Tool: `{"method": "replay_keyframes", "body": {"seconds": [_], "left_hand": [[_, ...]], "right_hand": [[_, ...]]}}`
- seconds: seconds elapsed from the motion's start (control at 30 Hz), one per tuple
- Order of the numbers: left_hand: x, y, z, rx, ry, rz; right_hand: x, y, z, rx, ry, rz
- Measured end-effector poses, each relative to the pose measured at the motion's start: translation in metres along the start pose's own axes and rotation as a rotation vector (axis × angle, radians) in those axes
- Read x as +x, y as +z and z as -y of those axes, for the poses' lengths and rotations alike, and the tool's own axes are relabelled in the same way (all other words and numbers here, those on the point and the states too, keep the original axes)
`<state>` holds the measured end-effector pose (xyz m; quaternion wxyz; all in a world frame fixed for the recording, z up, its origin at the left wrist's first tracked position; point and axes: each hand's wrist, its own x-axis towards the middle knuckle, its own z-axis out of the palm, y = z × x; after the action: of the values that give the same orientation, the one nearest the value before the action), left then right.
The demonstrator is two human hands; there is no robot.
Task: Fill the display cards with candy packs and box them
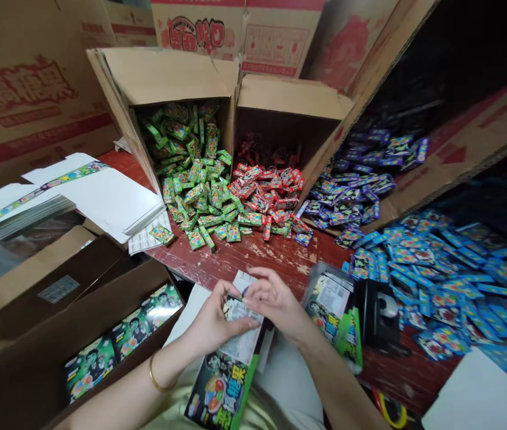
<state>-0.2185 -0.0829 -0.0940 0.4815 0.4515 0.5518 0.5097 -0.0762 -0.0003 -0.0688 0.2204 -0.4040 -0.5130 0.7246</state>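
A flat black and green candy box with Chinese lettering rests tilted over my lap. My left hand grips it near its upper end, thumb lying across the pale printed panel. At that same end, the curled fingers of my right hand close on the box's edge; the fingertips are partly hidden. A white flap or paper sticks up just behind the fingers. To the right of my hands, a clear plastic tray holds another black and green box. Beside it stands a black tape dispenser.
Open cartons spill small green packs, red packs and purple packs onto the red table. Blue packs heap at right. White card sheets lie at left, above a brown carton containing several boxes.
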Motion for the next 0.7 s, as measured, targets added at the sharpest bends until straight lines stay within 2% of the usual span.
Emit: {"method": "replay_keyframes", "body": {"seconds": [0.07,0.13,0.2,0.3,0.33,0.4,0.47,0.53,0.57,0.63,0.7], "left_hand": [[-0.002,0.002,-0.001,-0.047,-0.049,-0.003],[-0.004,0.004,-0.003,-0.140,-0.124,0.051],[-0.005,0.003,-0.005,-0.231,-0.217,0.176],[-0.006,-0.010,-0.007,-0.329,-0.333,0.447],[-0.006,-0.017,-0.006,-0.373,-0.353,0.534],[-0.006,-0.031,-0.002,-0.529,-0.358,0.661],[-0.008,-0.036,0.005,-0.758,-0.286,0.700],[-0.008,-0.030,0.010,-0.956,-0.166,0.607],[-0.007,-0.023,0.011,-1.003,-0.108,0.500],[-0.003,-0.007,0.008,-0.981,-0.045,0.184],[0.004,0.003,-0.001,-0.868,-0.055,-0.145]], "right_hand": [[0.001,-0.003,-0.004,0.123,0.115,0.058],[0.001,-0.007,-0.009,0.171,0.180,0.049],[0.000,-0.012,-0.014,0.136,0.177,0.038],[-0.003,-0.029,-0.016,0.014,0.039,-0.006],[-0.004,-0.037,-0.015,-0.006,-0.021,-0.066],[-0.007,-0.054,-0.011,0.017,-0.132,-0.266],[-0.011,-0.069,-0.008,0.079,-0.258,-0.504],[-0.017,-0.074,-0.014,0.116,-0.357,-0.666],[-0.022,-0.071,-0.022,0.128,-0.372,-0.697],[-0.034,-0.056,-0.044,0.152,-0.315,-0.639],[-0.048,-0.031,-0.069,0.187,-0.219,-0.487]]}}
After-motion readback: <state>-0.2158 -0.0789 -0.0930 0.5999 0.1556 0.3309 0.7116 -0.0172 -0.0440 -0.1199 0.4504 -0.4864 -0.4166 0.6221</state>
